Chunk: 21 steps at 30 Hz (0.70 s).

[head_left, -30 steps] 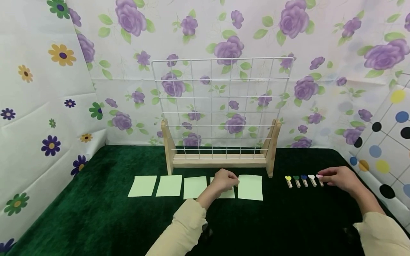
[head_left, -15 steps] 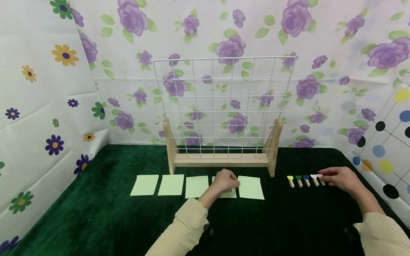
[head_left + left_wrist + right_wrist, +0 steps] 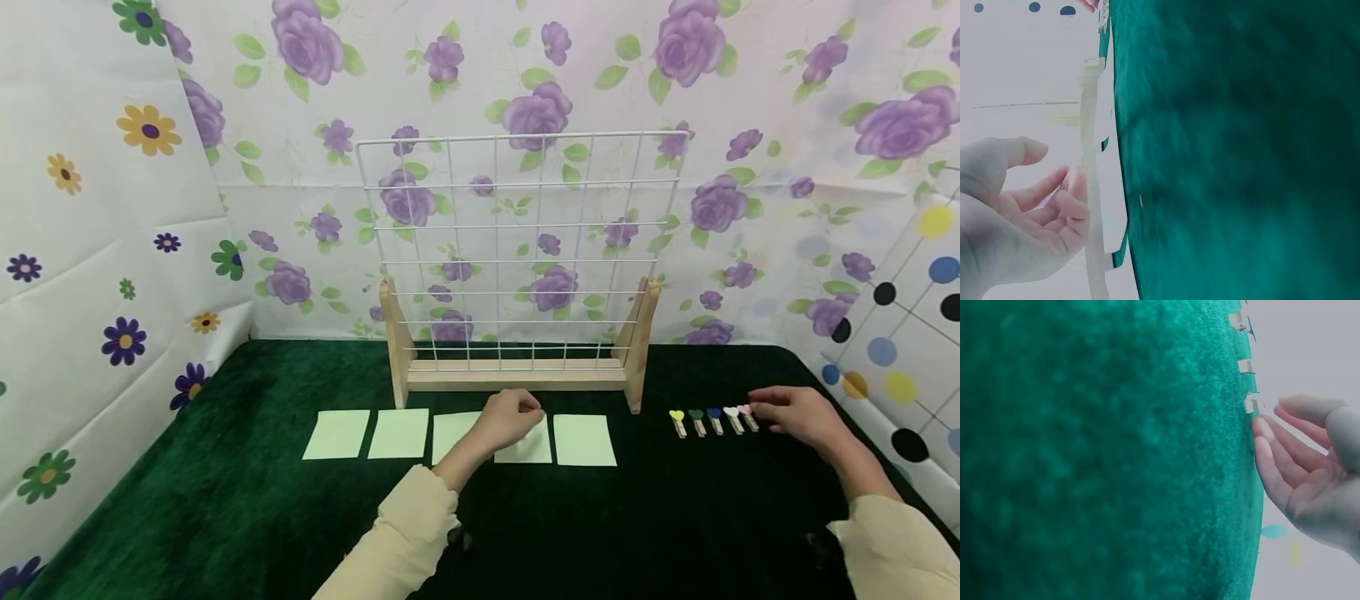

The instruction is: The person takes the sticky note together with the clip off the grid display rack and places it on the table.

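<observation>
Over the pale green paper sheets, my left hand (image 3: pixel 501 421) hovers above the sheet second from the right (image 3: pixel 525 448). Its thumb and loosely bent fingers stand apart in the left wrist view, with nothing between them. At the right, my right hand (image 3: pixel 802 417) is beside a row of small wooden clothespins with heart tops, nearest the pink clothespin (image 3: pixel 746 410). Fingertips (image 3: pixel 1264 428) come close to the end clothespin (image 3: pixel 1251 403) in the right wrist view, the thumb apart. Further left lie the white (image 3: pixel 733 417), blue (image 3: pixel 716 419), green (image 3: pixel 697 421) and yellow clothespins (image 3: pixel 678 422).
A white wire grid (image 3: pixel 517 225) stands upright in a wooden base (image 3: pixel 517 382) behind the sheets. Other sheets lie in the row, including the rightmost sheet (image 3: pixel 585 440) and leftmost sheet (image 3: pixel 336 434). Dark green cloth (image 3: pixel 637 533) covers the table; patterned sheeting (image 3: pixel 300 225) surrounds it.
My left hand has moved left from the rightmost sheet, which now lies straighter and shows fully. My right hand has stayed by the pink clothespin, which is now more visible.
</observation>
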Available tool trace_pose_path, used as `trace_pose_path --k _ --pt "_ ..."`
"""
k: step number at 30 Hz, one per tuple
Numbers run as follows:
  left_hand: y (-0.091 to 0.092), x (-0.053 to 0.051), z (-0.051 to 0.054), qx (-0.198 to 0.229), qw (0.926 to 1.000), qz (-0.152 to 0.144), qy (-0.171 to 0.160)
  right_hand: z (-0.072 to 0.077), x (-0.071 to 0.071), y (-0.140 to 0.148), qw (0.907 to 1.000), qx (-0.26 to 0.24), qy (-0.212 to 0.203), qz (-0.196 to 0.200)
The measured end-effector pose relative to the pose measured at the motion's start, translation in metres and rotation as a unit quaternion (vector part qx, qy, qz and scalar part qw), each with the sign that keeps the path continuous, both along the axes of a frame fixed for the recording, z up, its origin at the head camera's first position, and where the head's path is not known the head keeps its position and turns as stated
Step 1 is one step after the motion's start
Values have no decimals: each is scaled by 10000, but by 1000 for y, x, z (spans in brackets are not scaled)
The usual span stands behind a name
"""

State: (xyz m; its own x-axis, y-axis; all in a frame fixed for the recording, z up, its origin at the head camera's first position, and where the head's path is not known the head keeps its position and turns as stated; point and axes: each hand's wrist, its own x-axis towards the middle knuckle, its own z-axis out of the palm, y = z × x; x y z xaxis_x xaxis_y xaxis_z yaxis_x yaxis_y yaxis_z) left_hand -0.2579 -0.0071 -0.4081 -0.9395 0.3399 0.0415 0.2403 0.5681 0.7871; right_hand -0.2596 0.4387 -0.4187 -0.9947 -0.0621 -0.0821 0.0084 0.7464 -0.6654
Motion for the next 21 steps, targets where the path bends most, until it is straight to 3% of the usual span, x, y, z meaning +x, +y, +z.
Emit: trace_pose_path --k 3,9,11,15,21 --pt "-14 -1 1 -50 9992 -180 345 2 3 0 9990 358 269 -53" --pt "-49 -8 3 163 9991 -235 309 10 9 -12 9874 1240 975 78" --pt "-60 -9 2 51 9988 -208 451 13 11 -20 9840 1356 1143 165" --pt "-78 -6 6 -643 9920 -163 1075 19 15 -42 9808 1414 1308 287" --pt "-91 3 17 -1735 9695 249 1713 29 25 -83 9786 1403 1423 497"
